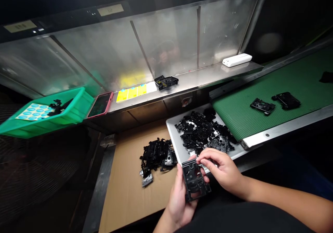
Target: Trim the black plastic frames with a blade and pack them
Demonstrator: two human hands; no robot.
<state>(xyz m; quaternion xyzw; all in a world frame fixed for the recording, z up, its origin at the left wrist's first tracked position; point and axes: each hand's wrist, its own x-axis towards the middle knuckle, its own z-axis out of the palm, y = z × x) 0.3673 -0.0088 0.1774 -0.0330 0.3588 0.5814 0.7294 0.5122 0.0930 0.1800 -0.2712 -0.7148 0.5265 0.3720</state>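
Note:
A flat black plastic moulded frame (195, 180) with cut-out openings is held in front of me. My left hand (180, 199) supports it from below and behind, and my right hand (218, 166) pinches its upper edge with the fingers. Just beyond the hands, a steel tray (174, 136) holds a heap of similar black parts (200, 132). Another pile of black parts (156, 155) lies on a brown cardboard sheet (127, 195) to the left. Two more black parts (262, 106) lie apart on a green conveyor belt (260, 87).
A steel shelf (208, 76) carries a black part, yellow sticker sheets (132, 93) and a white device (236, 60). A phone in a pink case (100, 104) lies at its left end, next to a green crate (78, 103) holding blue-dotted labels and black pieces.

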